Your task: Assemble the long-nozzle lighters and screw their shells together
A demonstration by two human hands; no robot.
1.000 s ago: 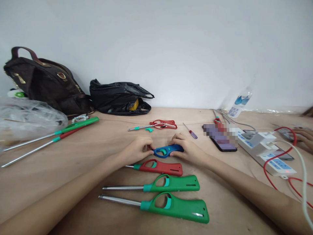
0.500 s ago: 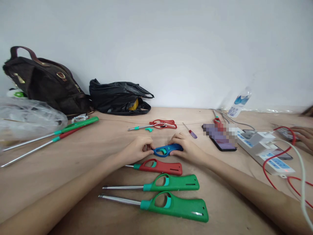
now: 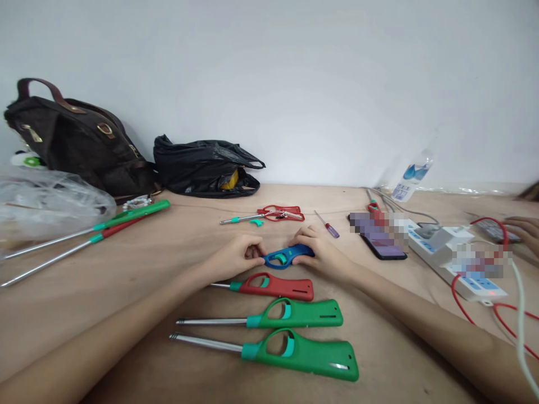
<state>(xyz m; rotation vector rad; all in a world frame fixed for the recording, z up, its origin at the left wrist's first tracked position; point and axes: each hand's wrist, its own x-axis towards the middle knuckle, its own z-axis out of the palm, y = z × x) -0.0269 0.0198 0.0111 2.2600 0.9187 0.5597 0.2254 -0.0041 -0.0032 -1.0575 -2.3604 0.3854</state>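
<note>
A blue gas lighter (image 3: 272, 259) with a teal trigger lies between my hands, just above the table. My left hand (image 3: 240, 255) pinches its front end, and the fingers hide whether a metal tube is there. Around the handle end, my right hand (image 3: 318, 251) is closed. Nearer to me lie a red lighter (image 3: 290, 288) and two green lighters, one in the middle (image 3: 314, 313) and one closest (image 3: 320, 356), all with handles to the right. Beyond my hands sits an opened red lighter (image 3: 281, 213) with wires showing, beside a loose teal trigger (image 3: 256, 223).
A small screwdriver (image 3: 330, 226), a phone (image 3: 383, 241) and a power strip (image 3: 471, 280) with cables lie to the right. Another person's hand (image 3: 526, 229) shows at the right edge. More lighters (image 3: 135, 213), a black plastic bag (image 3: 202, 168) and a backpack (image 3: 84, 146) are at left.
Hardly anything differs. Both hands keep their hold on the blue lighter, with only a very slight shift of the fingers.
</note>
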